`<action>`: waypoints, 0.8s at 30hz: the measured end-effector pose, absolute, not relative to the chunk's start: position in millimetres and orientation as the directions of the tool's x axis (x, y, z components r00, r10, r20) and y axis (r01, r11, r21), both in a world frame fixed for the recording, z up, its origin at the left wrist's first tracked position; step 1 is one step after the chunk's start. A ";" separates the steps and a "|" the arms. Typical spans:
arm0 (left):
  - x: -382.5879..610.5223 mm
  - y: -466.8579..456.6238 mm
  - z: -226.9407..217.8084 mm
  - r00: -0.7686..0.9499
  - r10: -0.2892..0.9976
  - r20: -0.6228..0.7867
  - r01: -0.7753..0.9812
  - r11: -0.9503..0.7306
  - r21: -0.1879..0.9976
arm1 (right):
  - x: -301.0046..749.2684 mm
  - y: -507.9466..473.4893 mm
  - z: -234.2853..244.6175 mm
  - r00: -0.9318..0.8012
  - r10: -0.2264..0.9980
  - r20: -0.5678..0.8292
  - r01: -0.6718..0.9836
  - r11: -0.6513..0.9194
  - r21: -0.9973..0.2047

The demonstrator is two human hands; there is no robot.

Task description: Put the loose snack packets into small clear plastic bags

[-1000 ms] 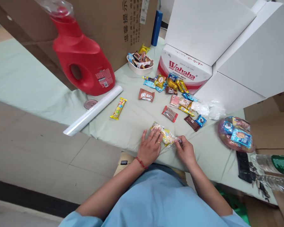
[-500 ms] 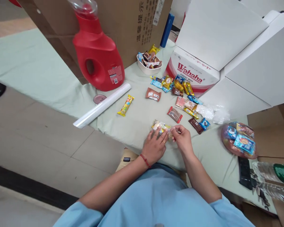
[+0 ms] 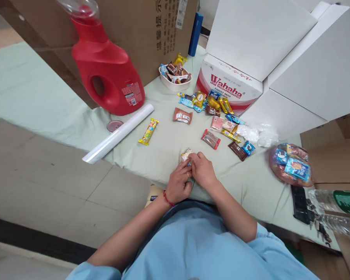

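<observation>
Wrapped snack (image 3: 186, 153) under left grip (image 3: 179, 182), right grip (image 3: 203, 170); far end protruding

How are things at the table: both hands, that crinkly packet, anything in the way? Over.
Left hand and right hand together at the crinkly packet, grip unclear. Packet partly covered. Red-ended snack just beyond, touching neither hand.

A pale green cloth (image 3: 259, 186) covers the table. Left of the Wahaha box (image 3: 229, 87) stand a white bowl (image 3: 175, 85) and, farther left, a red jug (image 3: 113, 81); a white roll (image 3: 119, 134) lies left and nearer. Just before the box, snack packets (image 3: 200, 99) cluster. Well in front of it lies a clear-and-yellow packet (image 3: 186, 153); to its right, a round bundle (image 3: 291, 175) and a black phone (image 3: 299, 204).
</observation>
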State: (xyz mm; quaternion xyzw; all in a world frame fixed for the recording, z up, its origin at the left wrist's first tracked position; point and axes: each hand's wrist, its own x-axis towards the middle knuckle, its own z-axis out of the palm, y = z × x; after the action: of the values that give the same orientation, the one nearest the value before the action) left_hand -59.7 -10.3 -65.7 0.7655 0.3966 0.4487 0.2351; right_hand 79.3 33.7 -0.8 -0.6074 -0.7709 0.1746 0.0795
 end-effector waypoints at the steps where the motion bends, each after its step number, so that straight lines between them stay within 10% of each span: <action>1: -62.2 -11.0 -65.8 0.251 0.837 0.485 0.362 -0.546 0.756 | 78.5 35.1 0.8 -0.255 0.961 -0.106 0.912 0.202 -0.356; 12: -66.1 -24.8 -56.0 -0.195 0.969 0.153 -0.095 -0.174 0.980 | 67.9 21.3 13.0 -0.274 0.944 -0.181 0.958 0.253 -0.131; 24: -83.0 -25.1 -45.2 -0.216 0.970 0.115 -0.031 -0.125 0.992 | 95.7 48.8 14.2 -0.264 0.952 -0.156 0.962 0.247 -0.118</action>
State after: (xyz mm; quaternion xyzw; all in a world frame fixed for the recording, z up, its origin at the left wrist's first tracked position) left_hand -83.0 -25.1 -45.2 0.4615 0.5083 0.5912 0.4233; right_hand 95.7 48.8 14.2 -0.6062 -0.7892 0.0948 -0.0260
